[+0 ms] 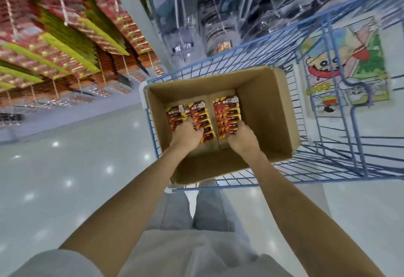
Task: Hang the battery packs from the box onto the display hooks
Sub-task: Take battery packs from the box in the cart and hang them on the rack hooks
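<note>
An open cardboard box (pixel 269 110) sits in a blue wire cart (pixel 328 145). On its floor lie red, black and yellow battery packs in rows: a left group (pixel 196 113) and a right stack (pixel 227 113). Both my hands are down inside the box. My left hand (pixel 188 133) has its fingers curled over the near end of the left packs. My right hand (pixel 242 138) grips the near end of the right stack. The fingertips of both hands are hidden behind the packs.
Display hooks (pixel 65 43) full of red and green hanging packs fill the wall at the upper left, blurred. A shiny pale floor (pixel 76 156) stretches to the left of the cart. A cartoon poster (pixel 345 67) shows through the cart's far right side.
</note>
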Motion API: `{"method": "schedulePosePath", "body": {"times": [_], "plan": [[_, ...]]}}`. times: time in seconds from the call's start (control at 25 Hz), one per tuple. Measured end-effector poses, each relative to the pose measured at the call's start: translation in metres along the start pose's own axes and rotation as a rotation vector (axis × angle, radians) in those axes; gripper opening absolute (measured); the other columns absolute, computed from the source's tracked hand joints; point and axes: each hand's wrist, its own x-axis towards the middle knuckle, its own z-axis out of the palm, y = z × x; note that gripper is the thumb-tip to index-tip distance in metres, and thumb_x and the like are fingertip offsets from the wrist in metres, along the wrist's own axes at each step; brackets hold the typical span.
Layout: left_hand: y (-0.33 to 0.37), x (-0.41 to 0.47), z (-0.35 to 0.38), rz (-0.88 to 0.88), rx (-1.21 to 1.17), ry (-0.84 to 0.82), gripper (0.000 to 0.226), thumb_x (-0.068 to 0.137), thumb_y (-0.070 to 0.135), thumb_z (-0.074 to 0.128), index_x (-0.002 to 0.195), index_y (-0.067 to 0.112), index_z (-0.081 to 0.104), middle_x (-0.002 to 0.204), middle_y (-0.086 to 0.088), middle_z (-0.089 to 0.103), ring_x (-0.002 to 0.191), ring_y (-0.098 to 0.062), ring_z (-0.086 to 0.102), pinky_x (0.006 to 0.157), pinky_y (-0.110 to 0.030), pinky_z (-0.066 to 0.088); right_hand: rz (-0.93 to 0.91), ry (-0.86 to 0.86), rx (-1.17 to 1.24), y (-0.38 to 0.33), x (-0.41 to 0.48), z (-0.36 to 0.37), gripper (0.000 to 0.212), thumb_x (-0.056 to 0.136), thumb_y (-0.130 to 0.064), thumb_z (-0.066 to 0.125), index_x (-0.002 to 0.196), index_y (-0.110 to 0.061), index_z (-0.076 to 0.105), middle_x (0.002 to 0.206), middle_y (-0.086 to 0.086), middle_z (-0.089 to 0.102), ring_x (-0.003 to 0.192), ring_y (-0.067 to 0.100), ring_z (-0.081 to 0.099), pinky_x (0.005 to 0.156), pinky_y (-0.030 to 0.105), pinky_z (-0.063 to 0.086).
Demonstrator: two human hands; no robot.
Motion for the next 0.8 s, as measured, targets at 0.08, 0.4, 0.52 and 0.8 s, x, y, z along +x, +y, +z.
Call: {"method": "schedulePosePath", "body": {"times": [0.08,0.4,0.52,0.8], "plan": [[-0.006,0.025,0.010,-0.069,-0.036,-0.013,0.019,0.103,0.027,0.060,0.120,0.019,0.059,0.107,0.002,0.060,0.102,-0.020,0.060,0.096,-0.037,0.052,0.044,-0.040,-0.017,0.004,0.026,0.007,0.046,0.094,-0.028,0.063,0.135,-0.011,0.052,0.128,0.014,0.062,0.116,0.037,0.062,0.101,0.046,0.050],[-0.041,0.095,0.057,-0.398,-0.329,0.025,0.031,0.100,0.027,0.064,0.129,0.015,0.062,0.125,-0.005,0.065,0.115,-0.026,0.062,0.089,-0.033,0.042,0.210,-0.072,0.016,0.016,0.120,0.023,0.045,0.100,-0.018,0.059,0.140,-0.003,0.046,0.137,0.017,0.058,0.127,0.037,0.056,0.097,0.036,0.045],[-0.046,0.111,0.074,-0.418,-0.339,0.027,0.028,0.102,0.028,0.063,0.127,0.015,0.061,0.126,-0.006,0.064,0.122,-0.027,0.060,0.095,-0.035,0.043,0.229,-0.056,0.020,0.022,0.150,0.036,0.069,0.098,-0.025,0.063,0.154,-0.005,0.029,0.149,0.019,0.048,0.136,0.037,0.048,0.111,0.044,0.042],[-0.043,0.138,0.102,-0.405,-0.399,0.112,0.033,0.102,0.027,0.064,0.130,0.011,0.057,0.130,-0.008,0.065,0.125,-0.029,0.061,0.099,-0.036,0.043,0.235,0.055,-0.045,0.038,0.181,0.069,0.090,0.094,-0.035,0.073,0.157,-0.004,0.017,0.158,0.020,0.030,0.142,0.040,0.040,0.109,0.050,0.044]]}}
